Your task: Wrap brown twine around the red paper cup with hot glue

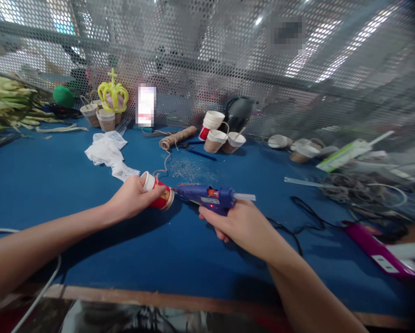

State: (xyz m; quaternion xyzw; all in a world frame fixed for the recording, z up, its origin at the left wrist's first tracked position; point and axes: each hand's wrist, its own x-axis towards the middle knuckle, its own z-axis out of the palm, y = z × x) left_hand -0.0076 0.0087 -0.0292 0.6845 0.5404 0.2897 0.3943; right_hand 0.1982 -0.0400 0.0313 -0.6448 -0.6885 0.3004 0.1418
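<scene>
Closed around a small red paper cup point(164, 200) with a white rim is my left hand point(133, 196). The cup lies tilted on its side in the air above the blue table, its base end facing right. My right hand point(240, 224) grips a blue hot glue gun point(203, 195), with a clear glue stick poking out of its back and a small red light lit. The gun's nozzle is at the base end of the cup; whether they touch I cannot tell. A strand of twine runs from the cup to a roll of jute twine point(179, 137).
Behind the cup lies a crumpled white cloth point(106, 150). Dark blue pliers point(200, 151) rest by stacked paper cups point(212, 124) and twine-wrapped cups point(215, 141). A yellow crown point(113, 95) stands at back left. A purple power strip point(374, 252) and black cord point(311, 210) are right.
</scene>
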